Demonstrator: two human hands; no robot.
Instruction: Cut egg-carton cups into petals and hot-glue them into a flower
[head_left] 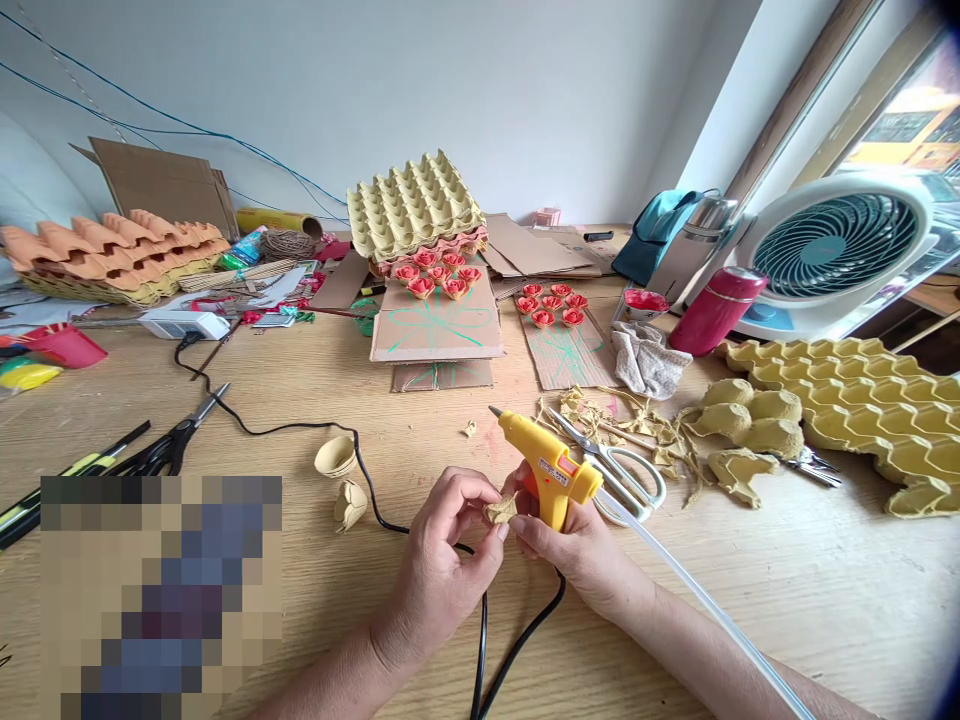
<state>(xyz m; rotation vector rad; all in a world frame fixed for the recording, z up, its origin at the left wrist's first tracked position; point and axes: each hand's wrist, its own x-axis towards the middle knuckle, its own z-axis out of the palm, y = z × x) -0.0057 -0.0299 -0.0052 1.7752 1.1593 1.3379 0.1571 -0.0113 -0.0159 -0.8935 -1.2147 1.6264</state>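
My left hand (450, 540) pinches a small piece of yellow egg carton (500, 511) shaped with petal-like edges. A yellow hot glue gun (551, 468) is gripped in my right hand (585, 560), its nozzle pointing up and to the left, a long clear glue stick (697, 590) trailing from its back. The thumb of my right hand is close to the carton piece; whether it touches cannot be made out. On the table to the left stand a carton cup (335, 457) and a petal-cut carton cup (350, 506).
White-handled scissors (626, 470) and carton scraps (585, 410) lie beyond my right hand. The glue gun's black cord (375, 500) crosses the table. Cardboard pieces with red carton roses (425, 260) stand behind; egg trays (862, 400) lie at right. Black scissors (176, 440) lie left.
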